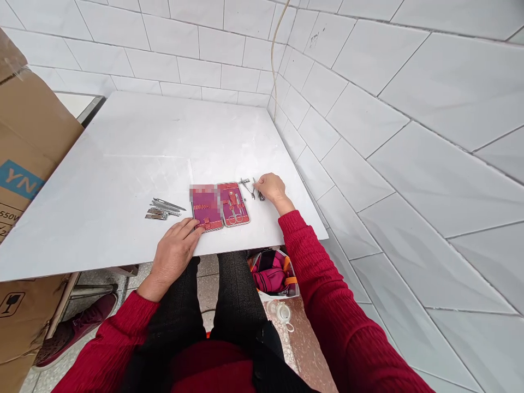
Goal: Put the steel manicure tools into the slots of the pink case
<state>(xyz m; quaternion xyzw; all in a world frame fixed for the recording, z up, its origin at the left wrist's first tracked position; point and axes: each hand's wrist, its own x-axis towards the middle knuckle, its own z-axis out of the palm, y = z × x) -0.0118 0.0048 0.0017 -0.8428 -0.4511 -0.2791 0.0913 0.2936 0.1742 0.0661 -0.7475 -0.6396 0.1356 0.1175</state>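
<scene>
A manicure case [208, 224] with a red and purple lining lies unfolded near the front of the white table. Small scissors [235, 218] and other slim tools sit in its right half; part of the left half is blurred. My left hand [176, 245] grips the case's near left corner between thumb and fingers. To the right of the case, my right hand [271, 187] is closed in a pinch on a small metal tool, mostly hidden by the fingers. Beside it lie metal nippers [248, 188]. Nail clippers [156, 214] and several thin metal tools [167, 205] lie left of the case.
The white tabletop [143, 136] meets tiled walls at the back and right. Cardboard boxes [33, 120] stand on the left. Below the table's front edge are a container [278, 273] of pink and dark items and a white lidded object [282, 312].
</scene>
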